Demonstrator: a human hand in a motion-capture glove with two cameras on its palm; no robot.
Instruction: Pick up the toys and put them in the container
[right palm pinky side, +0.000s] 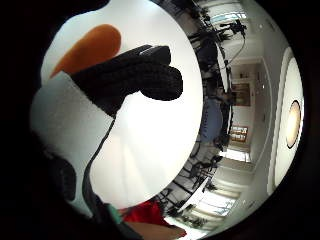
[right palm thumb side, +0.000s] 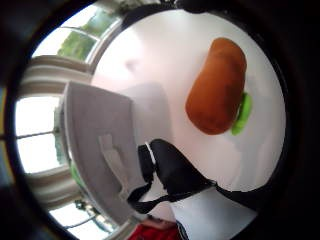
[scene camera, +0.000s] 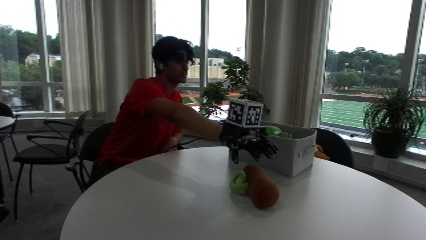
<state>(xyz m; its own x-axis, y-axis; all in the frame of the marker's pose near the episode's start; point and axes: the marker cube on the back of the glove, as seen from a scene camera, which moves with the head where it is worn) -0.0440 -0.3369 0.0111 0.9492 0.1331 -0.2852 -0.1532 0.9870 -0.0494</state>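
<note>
Where windows ring room, white round table (scene camera: 166, 200).

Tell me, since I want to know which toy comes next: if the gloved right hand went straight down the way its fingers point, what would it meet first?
Probably the orange toy with its green ring on the table. The gloved right hand hangs open beside the box, fingers down. Depth is unclear, so it might land on bare tabletop just short of it.

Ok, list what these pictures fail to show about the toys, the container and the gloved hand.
- Container: its inside is hidden by its own wall in the outside view; only a green toy peeks over the rim.
- Brown toy: it covers most of the green ring beside it.
- Gloved right hand: too small and dark there to tell whether it holds anything.
</note>
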